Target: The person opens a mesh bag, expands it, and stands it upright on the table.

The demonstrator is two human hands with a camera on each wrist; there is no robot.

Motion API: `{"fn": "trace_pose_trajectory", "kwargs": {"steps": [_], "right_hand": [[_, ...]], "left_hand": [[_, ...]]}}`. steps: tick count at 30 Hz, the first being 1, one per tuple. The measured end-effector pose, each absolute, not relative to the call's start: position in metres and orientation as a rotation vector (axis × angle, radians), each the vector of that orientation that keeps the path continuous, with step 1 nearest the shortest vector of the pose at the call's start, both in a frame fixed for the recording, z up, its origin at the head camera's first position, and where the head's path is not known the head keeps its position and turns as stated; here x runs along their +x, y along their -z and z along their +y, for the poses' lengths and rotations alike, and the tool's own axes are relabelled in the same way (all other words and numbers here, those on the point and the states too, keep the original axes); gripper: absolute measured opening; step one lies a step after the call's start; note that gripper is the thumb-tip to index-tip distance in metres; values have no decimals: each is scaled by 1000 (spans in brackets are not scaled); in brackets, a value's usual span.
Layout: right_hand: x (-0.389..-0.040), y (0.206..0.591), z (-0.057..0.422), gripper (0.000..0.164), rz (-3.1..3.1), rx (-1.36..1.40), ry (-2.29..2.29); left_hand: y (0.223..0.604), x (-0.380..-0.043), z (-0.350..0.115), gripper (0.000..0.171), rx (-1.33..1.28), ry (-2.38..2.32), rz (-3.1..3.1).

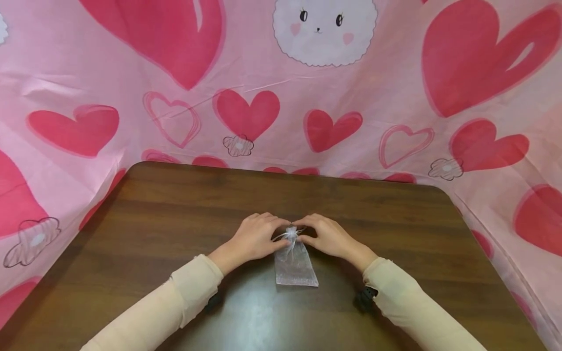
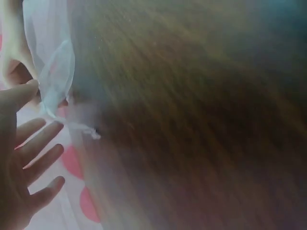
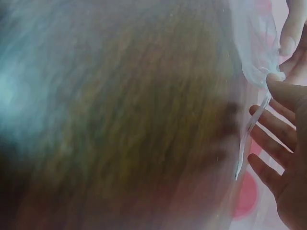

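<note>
A small sheer white drawstring pouch (image 1: 295, 268) hangs down from its gathered neck toward the near side of the table, its top ruffled and tied with thin white cords. My left hand (image 1: 258, 237) holds the pouch at the neck from the left, thumb low and index finger arching over the ruffle. From the other side my right hand (image 1: 329, 236) does likewise, the two index fingertips nearly meeting above it. In the left wrist view the pouch (image 2: 57, 72) is partly translucent and a knotted cord (image 2: 88, 130) trails off. Another cord (image 3: 243, 143) crosses the right fingers in the right wrist view.
Both hands are over a dark brown wooden table (image 1: 175, 214) with rounded far corners. A pink cloth (image 1: 382, 87) printed with red hearts surrounds its far and side edges. Pale sleeves (image 1: 149, 307) cover the forearms, with a dark wrist device (image 1: 366, 298) below the right cuff.
</note>
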State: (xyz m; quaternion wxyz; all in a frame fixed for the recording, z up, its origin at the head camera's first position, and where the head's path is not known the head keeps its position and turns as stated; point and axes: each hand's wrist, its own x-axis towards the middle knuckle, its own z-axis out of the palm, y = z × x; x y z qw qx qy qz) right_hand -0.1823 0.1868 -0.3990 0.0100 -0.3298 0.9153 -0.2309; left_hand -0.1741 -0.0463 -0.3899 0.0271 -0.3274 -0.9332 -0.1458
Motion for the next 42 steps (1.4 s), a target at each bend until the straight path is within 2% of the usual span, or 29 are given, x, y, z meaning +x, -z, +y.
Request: {"fn": "trace_pose_trajectory", "kwargs": {"steps": [13, 20, 27, 32, 38, 42], "right_hand": [[-187, 401, 179, 21, 2826, -861, 941], [-189, 401, 176, 16, 2726, -803, 1084], [-187, 400, 171, 7, 2755, -758, 1236], [-186, 398, 170, 6, 2764, -778, 1318], [-186, 398, 171, 9, 2738, -764, 1466], [-184, 394, 172, 8, 2722, -735, 1511]], "left_hand": [[395, -180, -35, 29, -885, 643, -2884], [393, -179, -36, 29, -843, 707, -2858], [388, -178, -40, 29, -668, 744, -2879], [388, -178, -44, 20, -606, 813, -2898], [387, -178, -43, 22, -622, 905, -2851], [384, -177, -42, 16, -598, 965, -2785]]}}
